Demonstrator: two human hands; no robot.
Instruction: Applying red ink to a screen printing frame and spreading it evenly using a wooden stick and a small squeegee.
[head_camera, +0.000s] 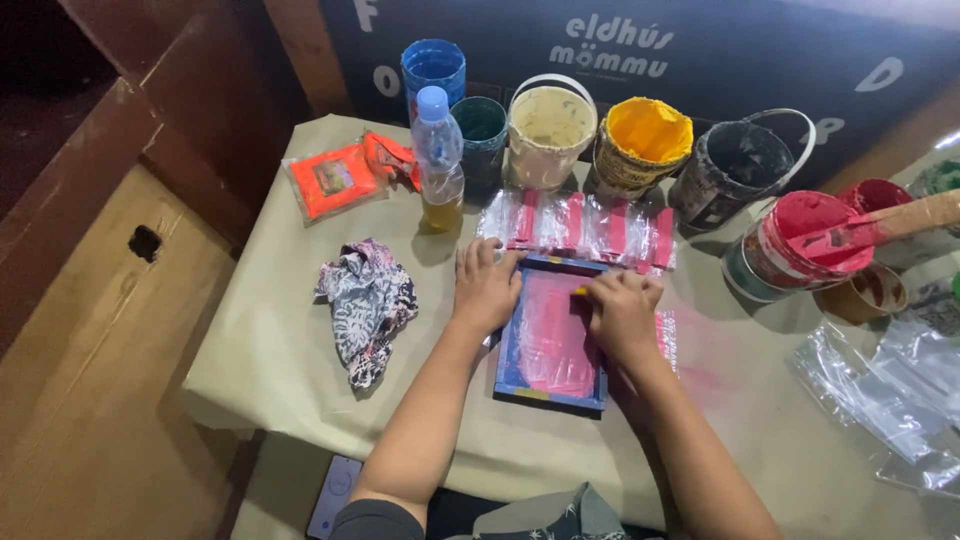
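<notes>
- Head view, far left of the frame: I see a crumpled patterned rag (366, 305) lying on the paper-covered table (270, 350), well apart from any paint.
- Upper left: an orange flat packet (330, 180) with a printed label lies beside a clear plastic bottle (438, 160) holding yellowish liquid.
- Left of centre: my left hand (485, 290) lies flat, fingers together and pressed on the left edge of the blue-framed printing screen (553, 340), which sits at mid-frame on the table.
- Right of centre: my right hand (622, 312) rests on the upper part of the screen, fingers curled around something small and yellow; I cannot tell what it is.
- Just above the screen lie clear plastic bags (580, 225) with pink-red printed stripes.
- Along the top stand open paint tubs: blue (433, 65), cream (548, 125), yellow (645, 140), black (735, 165), and a red tub (800, 245) with a stick laid across it.
- Behind them hangs a dark banner (760, 50) with white lettering.
- Risk, as I judge it: if the left hand slackens, the frame could slide and smear the pink ink; a sleeve or elbow could also tip the red tub at the right.
</notes>
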